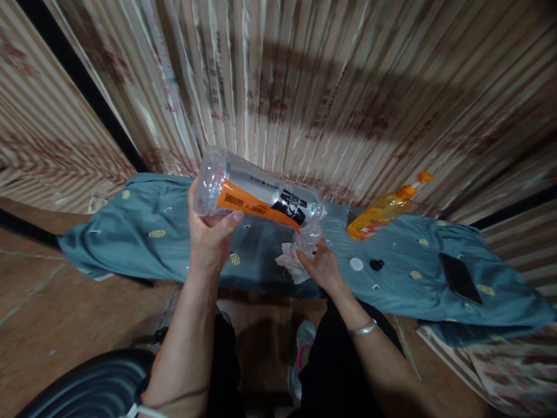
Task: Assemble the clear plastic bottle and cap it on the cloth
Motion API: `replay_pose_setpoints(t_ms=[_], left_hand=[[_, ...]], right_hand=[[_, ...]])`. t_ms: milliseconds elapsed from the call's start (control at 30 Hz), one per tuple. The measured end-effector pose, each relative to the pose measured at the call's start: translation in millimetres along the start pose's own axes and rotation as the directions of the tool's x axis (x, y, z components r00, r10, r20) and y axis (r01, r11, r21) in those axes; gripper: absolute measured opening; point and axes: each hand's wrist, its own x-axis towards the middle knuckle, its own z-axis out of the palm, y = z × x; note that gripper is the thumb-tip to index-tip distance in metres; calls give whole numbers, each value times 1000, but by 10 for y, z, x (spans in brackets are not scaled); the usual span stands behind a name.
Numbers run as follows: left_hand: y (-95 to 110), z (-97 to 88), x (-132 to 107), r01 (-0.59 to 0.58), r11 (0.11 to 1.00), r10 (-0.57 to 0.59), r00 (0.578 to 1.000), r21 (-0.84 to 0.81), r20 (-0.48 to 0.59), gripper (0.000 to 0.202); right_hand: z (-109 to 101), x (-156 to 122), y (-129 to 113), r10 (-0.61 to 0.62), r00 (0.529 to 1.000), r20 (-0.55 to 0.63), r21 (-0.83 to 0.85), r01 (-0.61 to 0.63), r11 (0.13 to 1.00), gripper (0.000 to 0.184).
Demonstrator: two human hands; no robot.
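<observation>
My left hand (209, 241) is wrapped around the base end of a large clear plastic bottle (256, 197) with an orange and black label. The bottle lies almost level, its neck end tipped down to the right. My right hand (324, 264) grips a smaller clear plastic bottle (310, 235), just below the large bottle's neck. The two bottles' ends meet or overlap; whether they touch I cannot tell. A crumpled white tissue (290, 264) lies on the cloth beside my right hand. Right of that hand are a white cap (355, 264) and a small black cap-like piece (376, 265).
A teal patterned cloth (169, 255) covers the long, narrow table. An orange pump bottle (378, 215) stands toward the back right, and a dark phone (460, 278) lies at the right end. Striped curtain-like sheeting (278, 87) hangs behind. A black ridged round object (91, 386) is at lower left.
</observation>
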Motion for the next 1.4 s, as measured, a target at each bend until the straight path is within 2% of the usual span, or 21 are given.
replay_pose_setpoints(t_ms=[367, 667, 833, 1200, 1400], left_hand=[[11, 7, -19, -9, 1000, 9, 1000, 4, 25, 68], [-5, -16, -6, 11, 1000, -11, 1000, 13, -13, 73], [3, 16, -10, -6, 1000, 6, 1000, -4, -4, 71], [13, 44, -22, -23, 999, 23, 1000, 48, 8, 73], [9, 50, -33, 4, 998, -6, 1000, 67, 29, 79]], right_hand=[[1, 3, 1, 29, 999, 15, 8, -29, 1000, 68], [-6, -5, -8, -5, 1000, 3, 23, 5, 1000, 65], [0, -4, -4, 23, 1000, 11, 15, -23, 1000, 71], [13, 14, 0, 53, 998, 18, -34, -52, 998, 71], [-1, 18, -3, 43, 999, 14, 27, -44, 999, 65]])
